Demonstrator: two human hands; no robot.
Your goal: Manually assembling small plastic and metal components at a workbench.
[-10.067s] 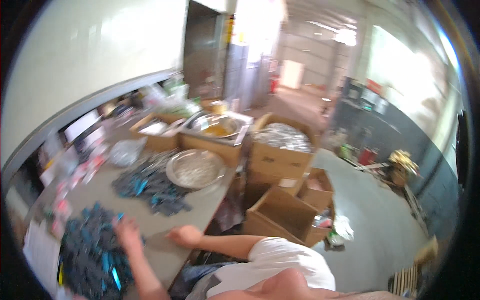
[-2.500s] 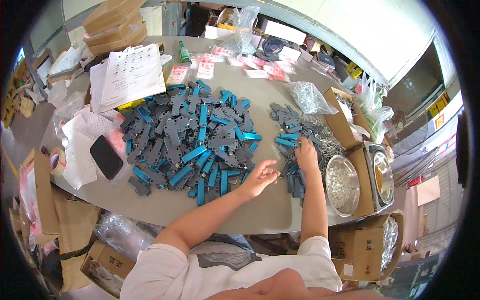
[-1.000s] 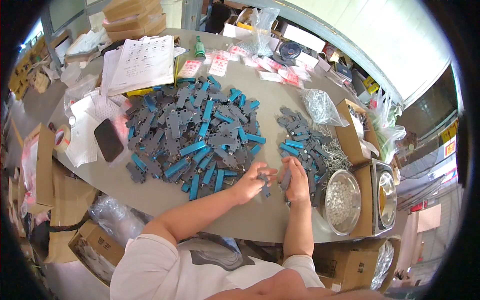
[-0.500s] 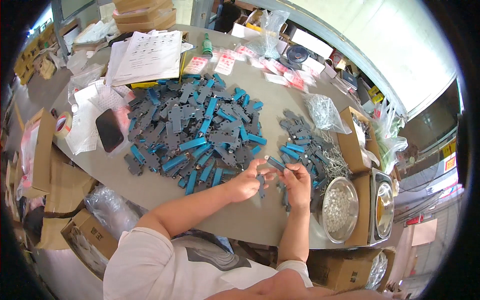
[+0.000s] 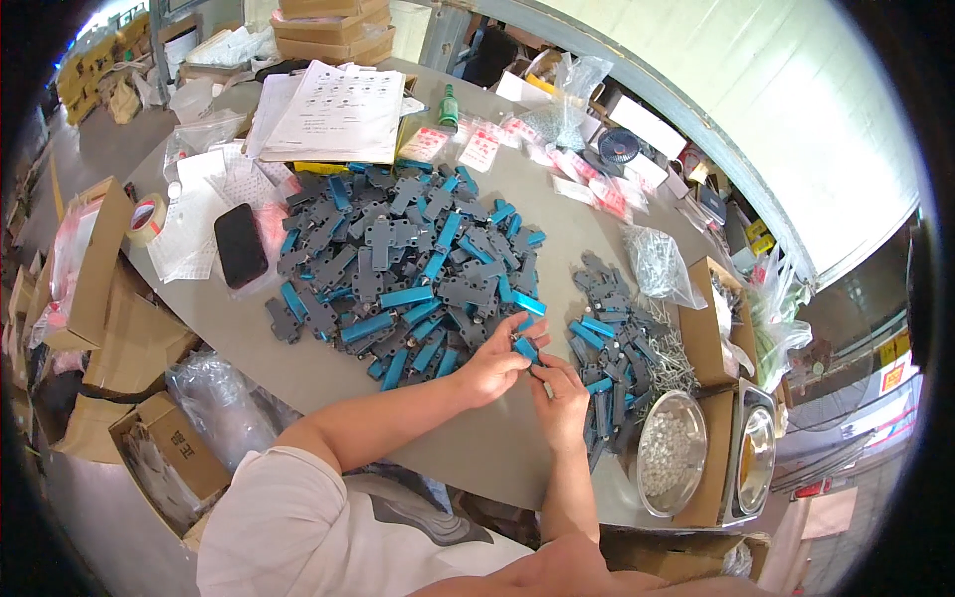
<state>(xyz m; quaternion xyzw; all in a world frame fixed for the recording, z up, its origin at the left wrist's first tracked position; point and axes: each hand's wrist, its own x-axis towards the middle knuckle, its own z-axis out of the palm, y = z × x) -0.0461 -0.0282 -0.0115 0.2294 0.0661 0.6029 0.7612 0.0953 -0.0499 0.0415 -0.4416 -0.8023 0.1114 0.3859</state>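
Between my two hands is a small oblong plastic piece (image 5: 525, 348), bright blue on the side that shows. My left hand (image 5: 489, 370) grips its far end, thumb and fingers around it. From the right, the closed fingertips of my right hand (image 5: 560, 398) pinch the near end. Beyond and left of the hands spreads a large pile of similar dark grey and blue pieces (image 5: 398, 254). A smaller pile of them (image 5: 612, 343) lies just right of my right hand. My fingers hide part of the held piece.
Long metal screws (image 5: 668, 358) lie beside the smaller pile. A steel bowl of small white pieces (image 5: 671, 453) stands at the right edge, near a cardboard box (image 5: 704, 323). At left are a black phone (image 5: 241, 246) and tape roll (image 5: 146, 219). Papers (image 5: 333, 114) and a green bottle (image 5: 449, 106) lie farther back.
My hands have come closer together around the piece. It has turned from a mostly grey side to its blue side. The whole view has shifted slightly.
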